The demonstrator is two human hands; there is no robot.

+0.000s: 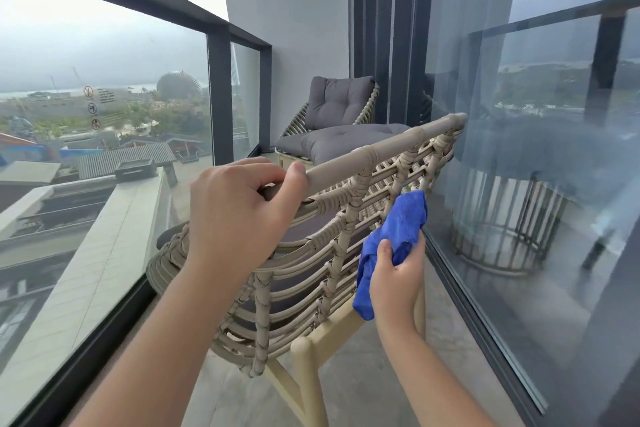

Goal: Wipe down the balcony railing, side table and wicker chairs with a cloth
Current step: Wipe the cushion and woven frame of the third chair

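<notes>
Near wicker chair (pixel 311 253): standing between the glass balcony railing (pixel 214 28) and the sliding door glass (pixel 536 184), its back toward the camera. The left hand (pixel 235 218) is curling fingers and thumb round the smooth top rail (pixel 381 152), bracing the frame; that rigid bar looks the soundest place to hold. The woven strands are appearing stiff yet springy, ridged, likely trapping dust in the gaps. The chair is probably light, prone to sliding if pushed. Blue cloth (pixel 394 236): soft, limp, bunched; the right hand (pixel 398 277) is pinching it and pressing its upper end against the weave. A second chair (pixel 332 121), with grey cushions, is standing farther along.
</notes>
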